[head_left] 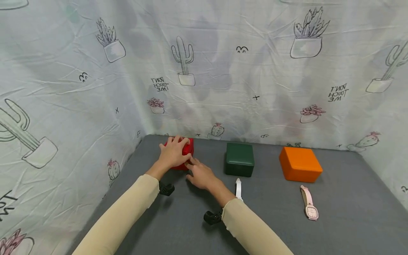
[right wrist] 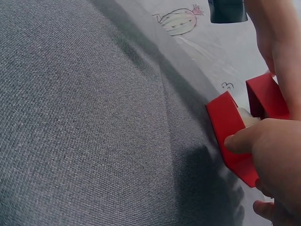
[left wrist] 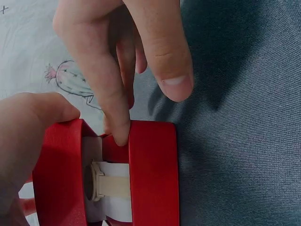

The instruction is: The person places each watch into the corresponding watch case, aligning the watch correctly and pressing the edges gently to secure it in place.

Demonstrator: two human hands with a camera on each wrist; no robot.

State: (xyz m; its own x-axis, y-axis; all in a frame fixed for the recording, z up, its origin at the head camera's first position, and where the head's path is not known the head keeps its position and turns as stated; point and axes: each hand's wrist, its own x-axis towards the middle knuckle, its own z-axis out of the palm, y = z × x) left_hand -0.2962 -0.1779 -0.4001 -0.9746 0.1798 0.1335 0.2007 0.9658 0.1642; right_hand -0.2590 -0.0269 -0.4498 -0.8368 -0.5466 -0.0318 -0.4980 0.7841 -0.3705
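Observation:
At the far left of the table stands a red watch box (head_left: 188, 147), its lid (left wrist: 59, 174) raised from the base (left wrist: 154, 174). My left hand (head_left: 173, 154) grips the lid, fingers spread over it and thumb at the near side. Inside the gap, a watch with a cream strap (left wrist: 113, 187) is wrapped round a white cushion (left wrist: 116, 212). My right hand (head_left: 201, 175) is at the near right of the box. Its index fingertip (left wrist: 121, 137) touches the base's rim, while the thumb (left wrist: 176, 84) stays apart from the box.
A green box (head_left: 239, 159) and an orange box (head_left: 301, 164) stand closed to the right. A white-strapped watch (head_left: 238, 189), partly behind my right forearm, lies before the green one. A pink watch (head_left: 309, 203) lies before the orange one. A printed curtain (head_left: 223, 71) hangs behind the table.

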